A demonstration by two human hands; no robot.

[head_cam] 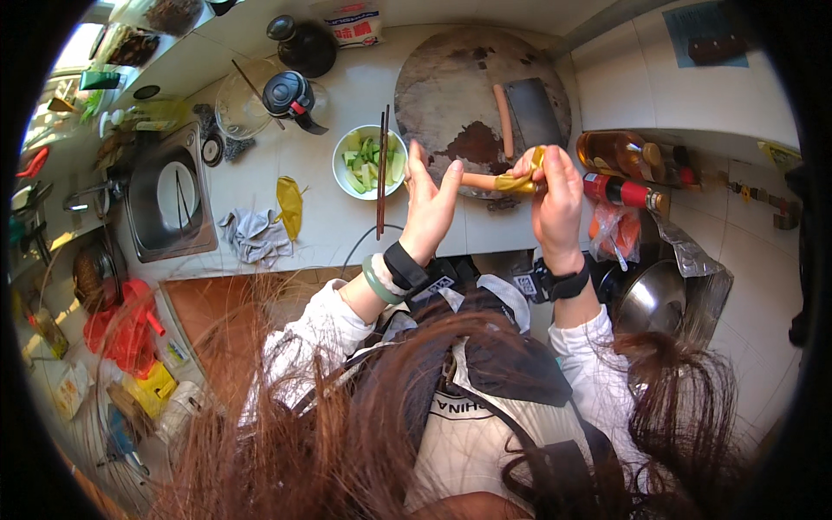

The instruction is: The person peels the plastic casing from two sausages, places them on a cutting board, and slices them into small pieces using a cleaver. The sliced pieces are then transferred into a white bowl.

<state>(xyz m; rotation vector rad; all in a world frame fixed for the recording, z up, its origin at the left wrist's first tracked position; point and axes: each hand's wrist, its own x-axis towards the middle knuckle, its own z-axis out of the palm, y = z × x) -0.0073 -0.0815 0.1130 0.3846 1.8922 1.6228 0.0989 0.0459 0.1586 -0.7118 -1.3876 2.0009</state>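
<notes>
A pinkish sausage (479,181) stretches between my hands above the near edge of a round wooden chopping board (435,84). My left hand (430,201) is around its bare left part, thumb and forefinger raised; the grip itself is partly hidden. Gold film (517,182) still covers the right part, and my right hand (560,195) pinches a loose, peeled-up strip of it. On the board lie a second, bare sausage (503,120) and a cleaver (533,112) with a dark blade. Just left of my left hand stands a white bowl (337,170) of cut cucumber (364,162), chopsticks (382,172) across it.
A gold wrapper (290,207) and a grey cloth (257,235) lie by the sink (153,240). A black-lidded jug (288,95), a glass bowl (237,97) and a dark bottle (305,49) stand at the back. Bottles (611,153) lie at the right.
</notes>
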